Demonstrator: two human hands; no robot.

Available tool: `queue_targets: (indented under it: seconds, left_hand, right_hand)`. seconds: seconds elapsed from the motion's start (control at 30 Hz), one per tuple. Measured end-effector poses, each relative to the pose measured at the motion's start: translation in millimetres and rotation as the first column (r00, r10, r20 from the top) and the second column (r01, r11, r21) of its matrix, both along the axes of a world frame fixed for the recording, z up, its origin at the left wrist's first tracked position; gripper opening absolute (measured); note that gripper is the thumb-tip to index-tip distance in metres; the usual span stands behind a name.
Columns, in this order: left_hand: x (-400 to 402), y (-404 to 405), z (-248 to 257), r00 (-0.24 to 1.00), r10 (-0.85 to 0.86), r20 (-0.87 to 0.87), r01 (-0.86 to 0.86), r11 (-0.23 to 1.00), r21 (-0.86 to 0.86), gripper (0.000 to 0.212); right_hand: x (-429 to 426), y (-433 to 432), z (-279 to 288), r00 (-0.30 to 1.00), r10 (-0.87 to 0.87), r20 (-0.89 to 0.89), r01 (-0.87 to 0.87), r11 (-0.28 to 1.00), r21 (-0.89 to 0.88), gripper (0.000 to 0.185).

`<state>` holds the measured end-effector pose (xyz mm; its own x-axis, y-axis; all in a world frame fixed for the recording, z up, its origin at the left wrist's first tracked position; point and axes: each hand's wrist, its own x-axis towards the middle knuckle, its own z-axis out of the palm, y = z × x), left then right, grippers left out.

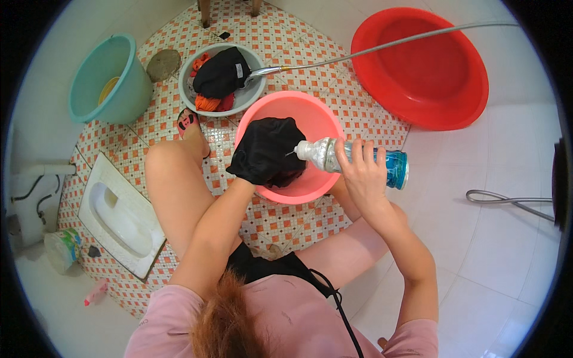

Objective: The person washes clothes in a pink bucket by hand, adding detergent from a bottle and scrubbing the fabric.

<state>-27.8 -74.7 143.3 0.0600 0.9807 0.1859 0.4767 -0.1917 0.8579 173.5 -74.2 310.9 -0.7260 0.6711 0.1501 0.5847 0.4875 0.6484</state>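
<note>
A black cloth garment (271, 143) is draped over my left hand, which is hidden inside or under it; only the wrist shows at its lower edge. The raised cloth is above a pink plastic basin (320, 118), and more dark fabric lies in the basin below it. My right hand (363, 168) grips a clear plastic bottle (330, 155) with a blue label, tipped sideways with its white nozzle towards the garment. From the nozzle tip a thin streak of liquid reaches towards the cloth.
Beyond the pink basin, a grey basin (259, 96) holds black, orange and red clothes and a metal shower head (266, 71) on a hose. A red tub (421, 67) leans against the right wall. A teal bucket (134, 96) and a squat toilet (96, 179) are on the left.
</note>
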Motion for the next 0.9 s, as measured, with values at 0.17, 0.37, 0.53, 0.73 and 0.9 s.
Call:
queue_targets:
  seconds: [0.17, 0.37, 0.53, 0.73, 0.9]
  left_hand:
    - [-5, -2, -2, 0.999, 0.012, 0.03, -0.012, 1.0, -0.008, 0.028]
    - [-4, 0, -4, 0.999, 0.008, 0.038, -0.007, 1.0, -0.009, 0.028]
    - [-4, 0, -3, 0.999, 0.004, 0.031, -0.004, 1.0, -0.007, 0.028]
    - [-3, -1, -1, 1.0, -0.001, 0.022, 0.002, 1.0, -0.006, 0.029]
    - [-2, -2, 1, 1.0, -0.009, 0.012, 0.009, 1.0, -0.005, 0.029]
  right_hand:
    - [-11, 5, 7, 0.996, -0.001, 0.086, 0.002, 1.0, -0.02, 0.036]
    - [-10, 19, 16, 0.979, 0.032, 0.199, -0.04, 0.998, 0.038, 0.029]
    - [-8, 22, 19, 0.962, -0.077, 0.261, 0.081, 0.997, -0.005, 0.033]
    - [-7, 5, 13, 0.988, 0.063, 0.141, -0.051, 0.995, -0.085, 0.029]
    - [-11, -6, 8, 0.986, 0.113, 0.124, -0.091, 0.981, -0.169, 0.031]
